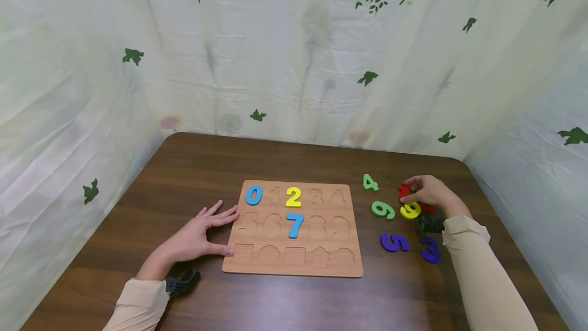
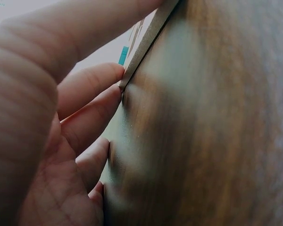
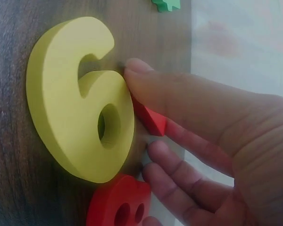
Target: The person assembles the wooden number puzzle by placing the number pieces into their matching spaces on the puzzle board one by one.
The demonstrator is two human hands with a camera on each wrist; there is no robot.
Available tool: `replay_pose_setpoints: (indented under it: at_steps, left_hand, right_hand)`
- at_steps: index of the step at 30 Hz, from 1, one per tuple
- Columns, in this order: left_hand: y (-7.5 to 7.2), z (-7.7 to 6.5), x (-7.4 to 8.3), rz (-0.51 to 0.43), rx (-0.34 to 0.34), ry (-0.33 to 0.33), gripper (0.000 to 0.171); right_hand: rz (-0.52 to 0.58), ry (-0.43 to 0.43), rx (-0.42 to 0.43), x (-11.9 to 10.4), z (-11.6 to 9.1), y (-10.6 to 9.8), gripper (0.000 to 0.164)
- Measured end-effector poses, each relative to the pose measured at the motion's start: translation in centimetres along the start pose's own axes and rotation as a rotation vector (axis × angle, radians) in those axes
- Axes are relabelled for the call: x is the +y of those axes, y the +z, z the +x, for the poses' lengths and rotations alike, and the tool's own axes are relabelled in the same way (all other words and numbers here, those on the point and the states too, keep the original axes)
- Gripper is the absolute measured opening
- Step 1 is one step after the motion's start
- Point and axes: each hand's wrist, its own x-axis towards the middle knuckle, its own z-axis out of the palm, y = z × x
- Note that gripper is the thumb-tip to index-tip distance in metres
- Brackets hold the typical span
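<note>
A wooden number board (image 1: 294, 265) lies on the table, with a blue 0 (image 1: 253, 195), a yellow 2 (image 1: 293, 197) and a blue 7 (image 1: 295, 225) on it. My left hand (image 1: 195, 236) touches the board's left edge, fingers spread and thumb at the lower corner. In the left wrist view, fingertips meet the board's side (image 2: 148, 42). My right hand (image 1: 432, 194) pinches a red number 1 (image 1: 403, 191) between thumb and fingers. Right beside the thumb lies a yellow 6- or 9-shaped number (image 3: 61, 108). A red 8 (image 3: 111, 207) sits under the curled fingers.
Other loose numbers lie right of the board: a green 4 (image 1: 369, 183), a green 6- or 9-shaped piece (image 1: 383, 210), a purple 5 (image 1: 394, 242) and a purple 3 (image 1: 430, 250). A patterned white curtain (image 1: 285, 65) hangs behind the brown table (image 1: 275, 303).
</note>
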Motion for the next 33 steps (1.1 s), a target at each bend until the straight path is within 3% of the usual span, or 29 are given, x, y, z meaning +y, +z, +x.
replay_pose_setpoints:
  at_steps: [14,33]
  left_hand:
    - [-0.07,0.03,0.03,0.002,0.000,-0.007,0.092]
    - [0.01,-0.20,0.06,0.001,0.007,-0.003,0.092]
  right_hand:
    - [0.029,0.029,0.031,-0.31,0.03,0.19,0.076]
    - [0.023,-0.010,0.043,-0.10,0.53,0.58,0.074]
